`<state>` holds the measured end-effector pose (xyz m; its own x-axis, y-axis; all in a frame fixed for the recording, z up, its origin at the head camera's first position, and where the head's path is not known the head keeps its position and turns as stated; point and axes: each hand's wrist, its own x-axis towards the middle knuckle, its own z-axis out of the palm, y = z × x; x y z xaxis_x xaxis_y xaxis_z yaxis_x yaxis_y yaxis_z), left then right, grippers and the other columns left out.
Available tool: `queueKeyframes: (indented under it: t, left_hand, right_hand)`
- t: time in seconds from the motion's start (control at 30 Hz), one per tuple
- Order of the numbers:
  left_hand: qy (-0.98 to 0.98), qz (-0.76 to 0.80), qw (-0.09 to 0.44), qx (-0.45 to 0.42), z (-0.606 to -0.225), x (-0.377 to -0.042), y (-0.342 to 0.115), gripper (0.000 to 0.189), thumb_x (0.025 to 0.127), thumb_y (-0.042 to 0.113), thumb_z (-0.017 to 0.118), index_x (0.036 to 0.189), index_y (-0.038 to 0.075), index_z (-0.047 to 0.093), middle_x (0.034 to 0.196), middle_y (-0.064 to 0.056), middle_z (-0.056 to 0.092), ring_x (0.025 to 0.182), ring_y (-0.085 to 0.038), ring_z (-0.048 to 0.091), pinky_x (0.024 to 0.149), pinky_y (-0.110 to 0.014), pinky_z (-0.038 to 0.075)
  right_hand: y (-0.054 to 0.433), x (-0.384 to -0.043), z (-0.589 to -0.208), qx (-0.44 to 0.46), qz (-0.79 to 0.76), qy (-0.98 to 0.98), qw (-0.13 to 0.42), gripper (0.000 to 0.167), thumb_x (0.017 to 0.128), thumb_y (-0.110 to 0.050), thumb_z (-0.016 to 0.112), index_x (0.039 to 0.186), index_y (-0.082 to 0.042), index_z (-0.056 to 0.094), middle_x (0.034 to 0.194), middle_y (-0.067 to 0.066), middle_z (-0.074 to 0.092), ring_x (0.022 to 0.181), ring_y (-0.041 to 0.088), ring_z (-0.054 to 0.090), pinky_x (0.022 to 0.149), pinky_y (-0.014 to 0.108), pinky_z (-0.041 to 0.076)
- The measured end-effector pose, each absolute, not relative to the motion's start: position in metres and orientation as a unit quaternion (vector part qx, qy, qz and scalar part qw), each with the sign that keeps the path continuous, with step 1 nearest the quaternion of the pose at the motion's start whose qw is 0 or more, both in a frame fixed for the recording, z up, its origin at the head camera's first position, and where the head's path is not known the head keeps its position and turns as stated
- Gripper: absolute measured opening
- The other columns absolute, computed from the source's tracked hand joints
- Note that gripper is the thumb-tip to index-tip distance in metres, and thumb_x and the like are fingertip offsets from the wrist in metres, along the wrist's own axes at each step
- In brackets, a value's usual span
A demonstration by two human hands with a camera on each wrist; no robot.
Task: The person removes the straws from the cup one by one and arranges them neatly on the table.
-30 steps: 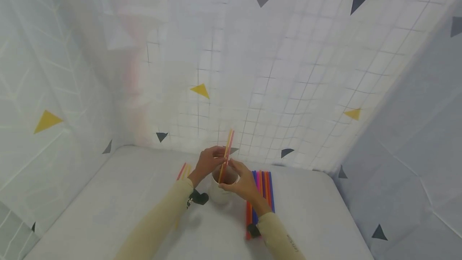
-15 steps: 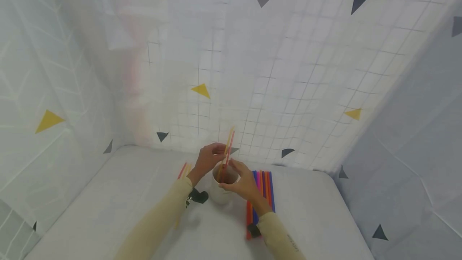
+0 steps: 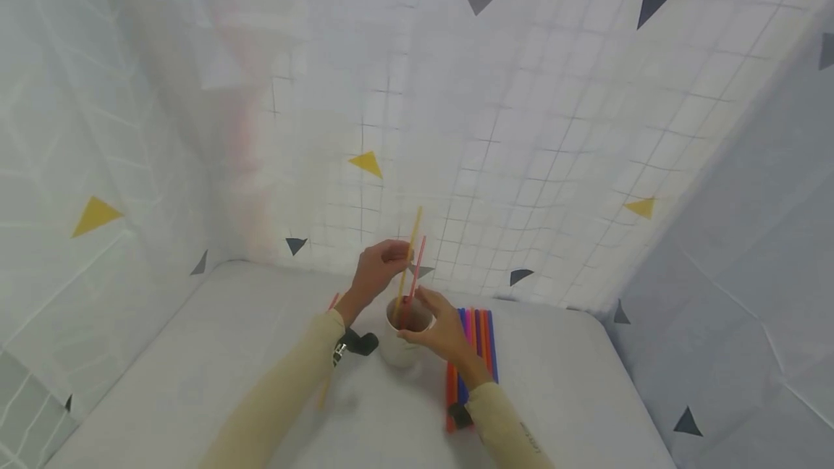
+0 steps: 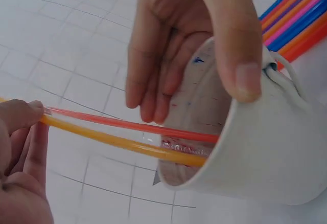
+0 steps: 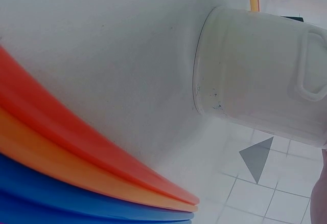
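My left hand (image 3: 381, 263) pinches a yellow straw (image 4: 112, 141) between thumb and fingertips. The straw's lower end is inside a white mug (image 3: 399, 355), and its top rises above the hand. Beside it a red straw (image 4: 133, 125) leans out of the same mug, its upper end near my left fingertips. My right hand (image 3: 443, 328) is at the mug's rim, thumb over the near side and fingers by the far side. In the right wrist view the mug's outer wall (image 5: 255, 70) and handle show, with only a sliver of the hand at the edge.
Several blue, orange, pink and red straws (image 3: 478, 342) lie side by side on the white table (image 3: 547, 382), right of the mug. A few red and yellow straws (image 3: 326, 389) lie left of it, partly under the left forearm. A grid-patterned sheet (image 3: 508, 165) stands behind.
My left hand has risen, drawing the yellow straw higher than the red one, which stays in the mug. My right hand stays at the rim.
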<state>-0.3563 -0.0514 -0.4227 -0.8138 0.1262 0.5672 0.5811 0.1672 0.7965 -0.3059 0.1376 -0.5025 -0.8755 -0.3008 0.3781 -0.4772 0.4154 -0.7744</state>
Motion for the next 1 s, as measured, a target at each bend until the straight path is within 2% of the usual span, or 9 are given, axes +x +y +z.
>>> queueKeyframes:
  t: [0.1,0.23,0.33,0.47,0.57,0.8,1.0]
  left_hand:
    - [-0.736,-0.607,0.189,-0.232,-0.418,-0.357,-0.054,0.024,0.086,0.006,0.074,0.110,0.007,0.069,0.102,-0.006,0.072,0.094,-0.019,0.069,0.084,-0.030,0.056]
    - [-0.718,-0.634,0.175,-0.229,-0.409,-0.359,-0.060,0.024,0.087,0.009,0.074,0.110,0.008,0.069,0.103,-0.004,0.072,0.091,-0.018,0.070,0.082,-0.030,0.057]
    - [-0.695,-0.664,0.158,-0.227,-0.397,-0.356,-0.065,0.026,0.088,0.008,0.072,0.114,0.005,0.067,0.108,-0.011,0.070,0.093,-0.024,0.070,0.081,-0.034,0.058]
    - [-0.674,-0.686,0.155,-0.228,-0.384,-0.356,-0.073,0.029,0.090,0.009,0.071,0.117,0.003,0.066,0.108,-0.016,0.068,0.096,-0.028,0.069,0.081,-0.037,0.058]
    - [-0.672,-0.688,0.157,-0.225,-0.379,-0.359,-0.082,0.029,0.089,0.013,0.072,0.116,0.005,0.067,0.105,-0.012,0.068,0.094,-0.025,0.069,0.080,-0.034,0.059]
    - [-0.689,-0.679,0.154,-0.201,-0.380,-0.358,-0.104,0.034,0.091,0.017,0.071,0.121,0.003,0.065,0.107,-0.012,0.069,0.094,-0.023,0.069,0.080,-0.032,0.058]
    - [-0.707,-0.672,0.144,-0.170,-0.396,-0.356,-0.128,0.036,0.091,0.017,0.070,0.122,0.000,0.064,0.112,-0.019,0.067,0.096,-0.024,0.068,0.079,-0.031,0.058]
  right_hand:
    - [0.137,-0.305,-0.503,0.237,0.484,-0.837,0.094,0.093,0.069,-0.040,0.089,0.146,-0.015,0.043,0.140,0.004,0.052,0.128,0.020,0.050,0.107,0.045,0.040]
    - [0.135,-0.304,-0.502,0.232,0.492,-0.834,0.092,0.090,0.069,-0.026,0.090,0.145,-0.008,0.044,0.140,0.012,0.052,0.128,0.028,0.050,0.106,0.052,0.039]
    - [0.135,-0.304,-0.502,0.222,0.496,-0.835,0.084,0.090,0.069,-0.025,0.091,0.145,-0.007,0.045,0.140,0.010,0.052,0.128,0.024,0.050,0.107,0.048,0.039]
    - [0.135,-0.304,-0.503,0.213,0.489,-0.842,0.076,0.092,0.069,-0.034,0.090,0.146,-0.011,0.045,0.139,0.001,0.053,0.127,0.015,0.050,0.107,0.043,0.040]
    - [0.134,-0.303,-0.501,0.215,0.487,-0.842,0.083,0.092,0.069,-0.035,0.090,0.146,-0.011,0.045,0.139,0.001,0.053,0.127,0.017,0.050,0.107,0.044,0.040]
    - [0.130,-0.287,-0.479,0.260,0.514,-0.809,0.116,0.086,0.068,-0.014,0.091,0.139,0.007,0.047,0.134,0.025,0.053,0.123,0.040,0.051,0.105,0.053,0.039]
    - [0.129,-0.281,-0.470,0.267,0.511,-0.809,0.113,0.083,0.069,-0.011,0.089,0.137,0.010,0.047,0.134,0.027,0.052,0.123,0.042,0.051,0.104,0.052,0.040]
